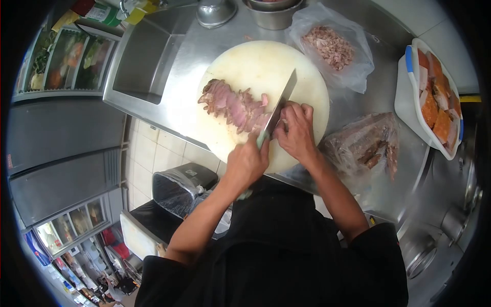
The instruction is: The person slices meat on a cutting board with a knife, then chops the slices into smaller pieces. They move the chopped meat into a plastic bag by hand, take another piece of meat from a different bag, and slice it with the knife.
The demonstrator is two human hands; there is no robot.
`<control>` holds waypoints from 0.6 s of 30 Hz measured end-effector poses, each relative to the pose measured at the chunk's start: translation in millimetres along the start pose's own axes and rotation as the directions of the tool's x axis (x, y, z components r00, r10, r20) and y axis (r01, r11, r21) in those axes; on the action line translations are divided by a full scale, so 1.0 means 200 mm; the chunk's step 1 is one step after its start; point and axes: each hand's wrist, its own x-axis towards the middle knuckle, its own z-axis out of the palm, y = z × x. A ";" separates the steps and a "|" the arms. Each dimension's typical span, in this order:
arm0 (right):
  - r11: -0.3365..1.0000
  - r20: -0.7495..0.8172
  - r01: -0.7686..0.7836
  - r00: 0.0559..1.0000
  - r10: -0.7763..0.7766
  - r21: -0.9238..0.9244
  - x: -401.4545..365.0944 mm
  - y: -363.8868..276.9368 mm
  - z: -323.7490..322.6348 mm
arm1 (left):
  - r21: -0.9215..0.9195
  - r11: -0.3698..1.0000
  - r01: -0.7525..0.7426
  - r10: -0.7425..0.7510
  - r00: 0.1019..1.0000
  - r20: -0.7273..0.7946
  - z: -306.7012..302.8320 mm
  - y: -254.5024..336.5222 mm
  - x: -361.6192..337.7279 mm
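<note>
My left hand (248,159) is closed around the handle of a kitchen knife (282,102), whose blade points up and to the right across the cutting board. My right hand (296,130) is beside the blade, fingers curled down on the end of the meat, which they mostly hide. Sliced cooked meat (232,105), pink with brown edges, lies in an overlapping row left of the knife. Under it all is a round white cutting board (255,56) on a steel counter.
Beyond the board, a plastic bag (360,71) holds chopped meat. To the right are a clear bag of dark meat (363,143) and a white tub (404,97) of browned pieces. Metal bowls (216,13) stand at the back, a sink (148,61) at left, a lined bin (176,187) below.
</note>
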 end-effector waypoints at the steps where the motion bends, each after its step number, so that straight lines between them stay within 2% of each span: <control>1: 1.000 0.003 0.006 1.000 -0.006 -0.005 -0.01 0.00 0.01 | -0.055 0.998 -0.036 0.034 0.998 -0.046 0.01 0.04 0.08; 2: 1.000 0.006 0.016 1.000 -0.016 -0.004 -0.01 0.00 0.02 | -0.110 0.991 -0.071 0.060 0.993 -0.100 0.03 0.08 0.15; 5: 0.998 0.006 0.059 0.998 -0.059 0.030 -0.01 0.03 0.02 | -0.121 0.988 -0.091 0.074 0.988 -0.136 0.09 0.09 0.36; 7: 0.999 -0.026 0.049 0.998 -0.048 0.007 -0.02 0.02 0.01 | -0.085 0.996 -0.032 0.027 0.998 -0.060 0.04 0.12 0.45; 9: 0.998 -0.013 0.049 0.999 -0.049 0.048 -0.02 0.00 -0.01 | -0.104 0.994 -0.035 0.029 0.998 -0.058 -0.02 0.15 0.46; 10: 0.996 0.001 0.007 1.000 -0.007 0.090 -0.03 0.00 -0.02 | -0.112 0.993 -0.038 0.037 0.999 -0.016 -0.04 0.17 0.46; 12: 0.996 -0.021 -0.015 1.000 0.017 0.092 -0.03 0.00 -0.05 | -0.108 0.994 -0.029 0.026 0.999 -0.030 -0.09 0.15 0.37; 14: 0.941 0.013 -0.178 0.983 0.182 0.286 -0.06 0.00 -0.07 | -0.098 0.995 -0.037 0.033 0.999 -0.041 -0.14 0.12 0.28; 18: 0.956 0.012 -0.171 0.985 0.173 0.239 -0.04 0.00 -0.09 | -0.112 0.992 0.051 -0.051 0.999 0.004 -0.22 0.15 0.07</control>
